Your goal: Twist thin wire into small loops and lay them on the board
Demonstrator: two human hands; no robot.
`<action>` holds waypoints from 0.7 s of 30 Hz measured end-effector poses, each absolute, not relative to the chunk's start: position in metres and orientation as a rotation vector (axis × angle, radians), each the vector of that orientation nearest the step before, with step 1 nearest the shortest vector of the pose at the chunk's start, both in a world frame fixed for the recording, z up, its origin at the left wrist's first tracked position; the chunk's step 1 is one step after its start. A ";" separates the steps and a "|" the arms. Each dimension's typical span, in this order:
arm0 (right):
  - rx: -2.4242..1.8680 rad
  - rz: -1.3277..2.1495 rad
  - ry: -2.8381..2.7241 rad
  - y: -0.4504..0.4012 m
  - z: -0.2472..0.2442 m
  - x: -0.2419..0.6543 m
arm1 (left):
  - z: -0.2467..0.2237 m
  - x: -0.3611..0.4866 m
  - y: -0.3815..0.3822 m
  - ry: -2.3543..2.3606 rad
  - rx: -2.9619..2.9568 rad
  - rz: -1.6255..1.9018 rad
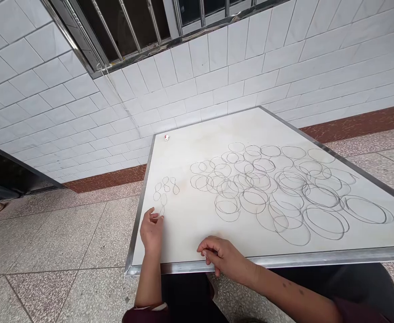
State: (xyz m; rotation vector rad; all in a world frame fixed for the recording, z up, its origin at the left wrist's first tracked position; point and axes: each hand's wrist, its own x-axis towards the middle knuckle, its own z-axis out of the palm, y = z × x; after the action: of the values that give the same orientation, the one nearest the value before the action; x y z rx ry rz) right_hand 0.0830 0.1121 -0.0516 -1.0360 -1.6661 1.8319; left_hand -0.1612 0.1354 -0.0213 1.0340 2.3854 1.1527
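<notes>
At the left side of the white table, my left hand (151,231) has its thumb and fingers at the lower end of a thin wire loop twisted into a figure eight (164,199). Several similar figure-eight loops (166,184) lie just beyond it. My right hand (219,252) is over the table's front edge, its fingers curled and thumb drawn in; whether anything thin is between them I cannot make out. Many round, thin dark wire rings (256,196) are spread, overlapping, across the middle and right of the tabletop.
The white table (186,233) has a metal rim (284,259) and stands against a tiled wall (213,87). A small red and white object (167,137) sits near its far left corner. Above is a barred window (129,27). Speckled floor (59,242) shows at left.
</notes>
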 end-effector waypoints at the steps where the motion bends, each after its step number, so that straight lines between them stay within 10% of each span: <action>1: -1.042 1.825 -1.670 0.112 -0.051 0.083 | -0.021 -0.159 0.136 2.396 1.049 1.141; 21: -0.998 1.748 -1.774 0.110 -0.066 0.084 | -0.034 -0.153 0.143 2.533 1.205 1.204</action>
State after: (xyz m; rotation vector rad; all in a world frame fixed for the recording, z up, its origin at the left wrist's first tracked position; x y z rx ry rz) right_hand 0.0840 0.1100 -0.0661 -0.9978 -1.7742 1.7477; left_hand -0.1531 0.1433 -0.0338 1.2046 2.5327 1.2044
